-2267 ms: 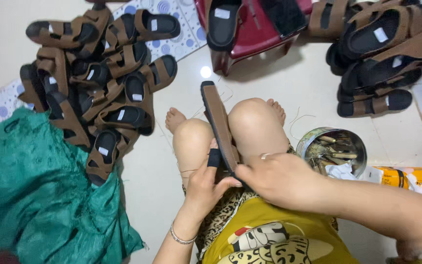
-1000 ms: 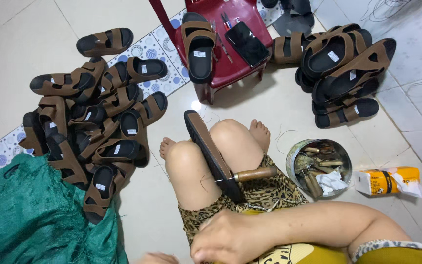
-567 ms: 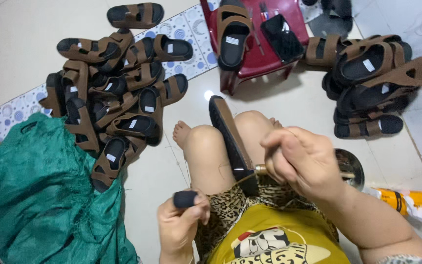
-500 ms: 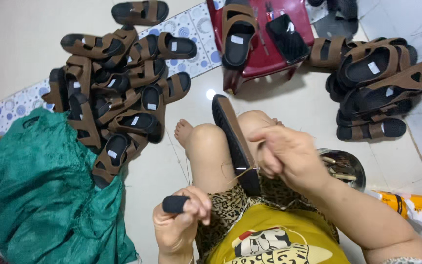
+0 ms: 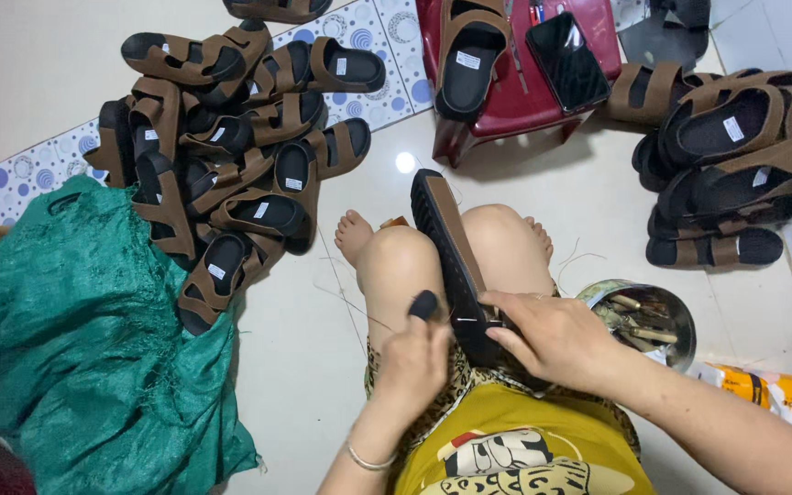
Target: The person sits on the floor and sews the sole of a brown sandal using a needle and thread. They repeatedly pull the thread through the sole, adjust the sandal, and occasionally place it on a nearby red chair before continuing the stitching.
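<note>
A brown sandal with a black sole [image 5: 442, 243] lies sole-up along my lap, between my bent knees. My right hand [image 5: 556, 335] grips its near end and pinches a thin tool against the sole's edge. My left hand [image 5: 414, 353] is closed around a small black-headed tool [image 5: 424, 304] just left of the sandal, beside my left knee. A thin thread runs from the sole toward my left.
A heap of brown sandals [image 5: 231, 174] lies left on the floor beside a green woven sack [image 5: 84, 357]. A red plastic stool [image 5: 515, 87] ahead carries a sandal and a dark phone [image 5: 567, 61]. More sandals [image 5: 735, 156] stack at right. A metal tin [image 5: 653, 316] of tools sits by my right thigh.
My left hand has risen with the black-headed tool from low near my lap up to the sandal's side. My right hand has settled onto the sandal's near end.
</note>
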